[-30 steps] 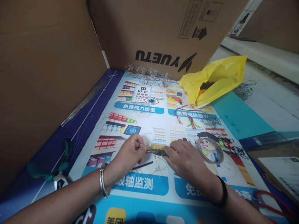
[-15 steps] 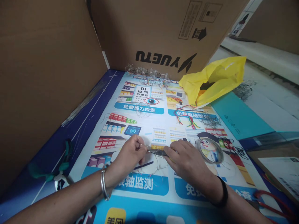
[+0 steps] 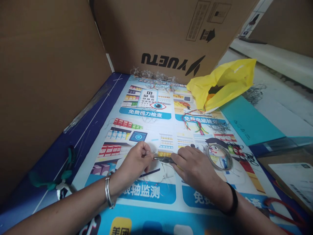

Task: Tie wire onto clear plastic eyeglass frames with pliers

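My right hand (image 3: pixel 192 164) is closed around a pair of pliers (image 3: pixel 164 159), whose narrow metal jaws point left. Pinched in the fingers of my left hand (image 3: pixel 137 160) is a thin wire piece, mostly hidden by the fingertips. The tips of the jaws meet the wire right beside my left thumb and forefinger. Below the pliers, fine strands of wire (image 3: pixel 168 176) spread over the printed mat (image 3: pixel 156 127).
Green-handled pliers (image 3: pixel 64 186) lie at left near a bundle of straight wires (image 3: pixel 84 109). A tape roll (image 3: pixel 219 157), black loops (image 3: pixel 249 158) and red-handled scissors (image 3: pixel 281 209) are at right. Behind are a yellow bag (image 3: pixel 222 86), coloured cords (image 3: pixel 199 125) and cardboard walls (image 3: pixel 166 36).
Both hands hold nearly the same position and grip. The whole view shifts very slightly; nothing is let go.
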`<state>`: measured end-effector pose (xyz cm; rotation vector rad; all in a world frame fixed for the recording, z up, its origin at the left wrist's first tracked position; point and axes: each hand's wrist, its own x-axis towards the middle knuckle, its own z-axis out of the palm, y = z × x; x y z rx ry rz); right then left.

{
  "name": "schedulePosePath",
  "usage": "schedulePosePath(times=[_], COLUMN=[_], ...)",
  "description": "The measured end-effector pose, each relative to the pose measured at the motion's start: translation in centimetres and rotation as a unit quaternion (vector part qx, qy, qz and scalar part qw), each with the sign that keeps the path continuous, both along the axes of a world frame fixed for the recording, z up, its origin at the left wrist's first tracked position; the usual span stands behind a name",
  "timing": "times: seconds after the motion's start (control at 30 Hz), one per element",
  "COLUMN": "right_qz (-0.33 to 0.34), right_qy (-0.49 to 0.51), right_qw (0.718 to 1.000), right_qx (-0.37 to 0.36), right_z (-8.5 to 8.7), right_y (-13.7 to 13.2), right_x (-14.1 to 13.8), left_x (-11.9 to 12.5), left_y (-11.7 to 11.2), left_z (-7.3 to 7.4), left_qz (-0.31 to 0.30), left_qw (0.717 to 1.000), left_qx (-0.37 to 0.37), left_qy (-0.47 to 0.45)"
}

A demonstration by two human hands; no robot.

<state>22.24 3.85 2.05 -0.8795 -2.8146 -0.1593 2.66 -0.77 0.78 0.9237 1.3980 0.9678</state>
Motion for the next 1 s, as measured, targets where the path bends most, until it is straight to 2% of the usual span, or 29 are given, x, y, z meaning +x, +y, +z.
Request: schedulePosePath(times=[0.17, 0.3, 0.43, 0.53, 0.63, 0.73, 0.8, 0.9, 1.0], right_qz=[-0.005, -0.014, -0.044, -0.103, -0.166, -0.196, -0.191, -0.184, -0.225], right_qy=[0.012, 0.049, 0.110, 0.194, 0.249, 0.279, 0.312, 0.349, 0.362], right_qw=[1.000, 0.998, 0.987, 0.952, 0.897, 0.837, 0.812, 0.791, 0.774], right_qx=[-0.009, -0.037, -0.110, -0.214, -0.324, -0.428, -0.455, -0.468, -0.469], right_z=[-0.1, 0.2, 1.0, 1.3, 1.0, 0.5, 0.0, -0.5, -0.8], right_y=[0.1, 0.4, 0.7, 0.7, 0.4, -0.1, -0.4, -0.6, -0.7], right_x=[0.1, 0.7, 1.7, 1.9, 1.1, -0.4, -1.2, -2.0, -2.3], left_x=[0.0, -0.3, -0.5, -0.4, -0.1, 0.1, 0.3, 0.5, 0.8], left_y=[0.1, 0.1, 0.0, -0.1, -0.1, -0.2, -0.4, -0.6, -0.8], left_z=[0.5, 0.5, 0.1, 0.1, 0.3, 0.5, 0.6, 0.6, 0.5], left_qz=[0.006, 0.017, 0.038, 0.071, 0.094, 0.096, 0.098, 0.100, 0.100], left_qw=[1.000, 0.999, 0.997, 0.994, 0.991, 0.989, 0.988, 0.987, 0.985], left_qx=[-0.013, 0.005, 0.014, 0.012, 0.003, 0.003, 0.010, 0.019, 0.022], left_qy=[-0.026, -0.036, -0.065, -0.079, -0.097, -0.114, -0.119, -0.124, -0.136])
